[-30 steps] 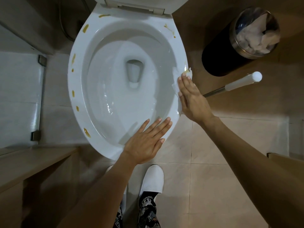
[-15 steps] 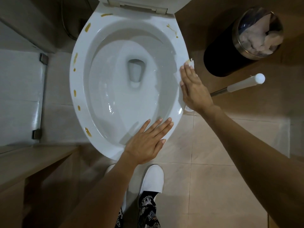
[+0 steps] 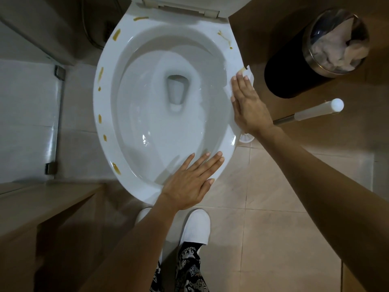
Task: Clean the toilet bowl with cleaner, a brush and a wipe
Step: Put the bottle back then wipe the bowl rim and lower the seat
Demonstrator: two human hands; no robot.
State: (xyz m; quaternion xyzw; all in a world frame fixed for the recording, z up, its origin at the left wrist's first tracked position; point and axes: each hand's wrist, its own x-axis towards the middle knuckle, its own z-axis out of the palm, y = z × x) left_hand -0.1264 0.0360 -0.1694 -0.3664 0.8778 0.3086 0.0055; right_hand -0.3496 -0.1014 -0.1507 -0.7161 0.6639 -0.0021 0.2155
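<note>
A white toilet bowl [image 3: 105, 98] fills the upper middle, with yellow-brown stains along its left rim and at the far right of the rim. My right hand [image 3: 247, 104] lies flat with straight fingers on a white wipe [image 3: 250, 75], pressing it onto the right rim; the wipe's far edge carries a yellow smear. My left hand [image 3: 189, 182] rests flat, fingers spread, on the front rim. The toilet brush handle [image 3: 311, 112] sticks out to the right of my right hand, and its white holder [image 3: 246, 138] shows under my wrist.
A black bin [image 3: 294, 66] with a chrome rim, holding crumpled tissue, stands on the floor at the right. A glass partition with metal brackets [image 3: 60, 72] runs along the left. A wooden ledge [image 3: 42, 203] lies at the lower left. My white slippers [image 3: 195, 226] stand on the beige tiles.
My right hand has slid the wipe along the right rim away from me, toward the back of the bowl. The left hand has stayed on the front rim.
</note>
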